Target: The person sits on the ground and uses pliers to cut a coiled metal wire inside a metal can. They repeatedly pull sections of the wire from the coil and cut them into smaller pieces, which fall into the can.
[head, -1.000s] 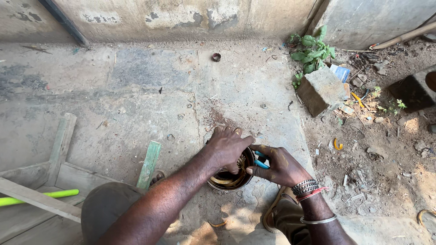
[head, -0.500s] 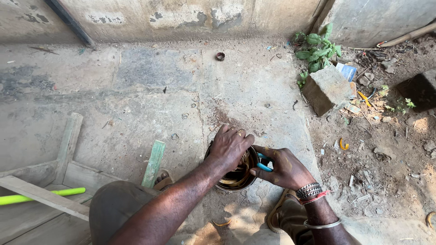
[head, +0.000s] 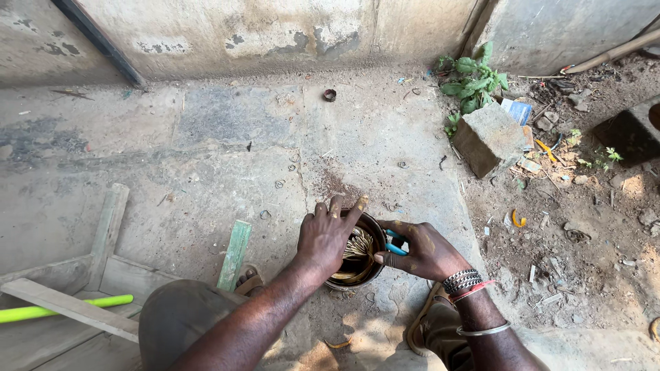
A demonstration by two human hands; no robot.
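Since before, the left hand (head: 328,237) has spread over one metal pot (head: 357,253), while the right hand (head: 423,249) pinches one blue-handled tool (head: 394,242).

A worn concrete floor (head: 206,144), stained and cracked, runs up to a patchy plastered wall (head: 261,27) along the top. A dark pipe (head: 96,38) leans against that wall at the left. To the right the concrete gives way to bare dirt (head: 584,227) strewn with litter and small scraps. A grey block (head: 489,139) sits at that edge, with a green weed (head: 473,79) just behind it. At the lower left lies a wooden frame (head: 89,268), a green stick (head: 58,310) beside it. Sunlight falls bright on the dirt and the lower floor.
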